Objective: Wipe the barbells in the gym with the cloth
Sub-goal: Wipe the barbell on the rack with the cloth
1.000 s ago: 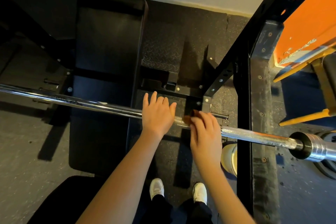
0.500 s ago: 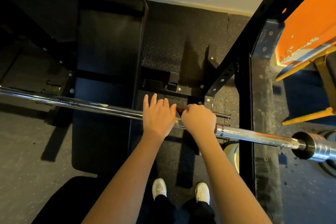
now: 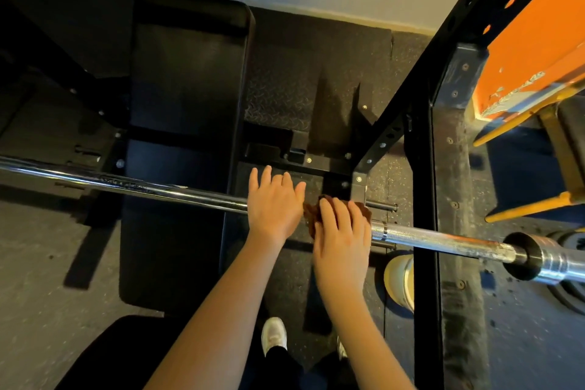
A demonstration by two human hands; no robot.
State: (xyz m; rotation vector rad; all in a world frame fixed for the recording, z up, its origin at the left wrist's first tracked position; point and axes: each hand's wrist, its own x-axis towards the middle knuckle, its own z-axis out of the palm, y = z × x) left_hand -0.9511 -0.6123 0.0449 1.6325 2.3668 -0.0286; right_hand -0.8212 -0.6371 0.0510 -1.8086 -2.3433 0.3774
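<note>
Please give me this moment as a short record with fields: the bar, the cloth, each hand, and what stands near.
bar: barbell lies level across the rack, chrome shaft
cloth: brown cloth on the shaft, under the right hand
left: left hand flat on the shaft, fingers straight, beside the cloth
right: right hand presses the cloth onto the shaft
near: black bench below the bar; rack upright on the right
</note>
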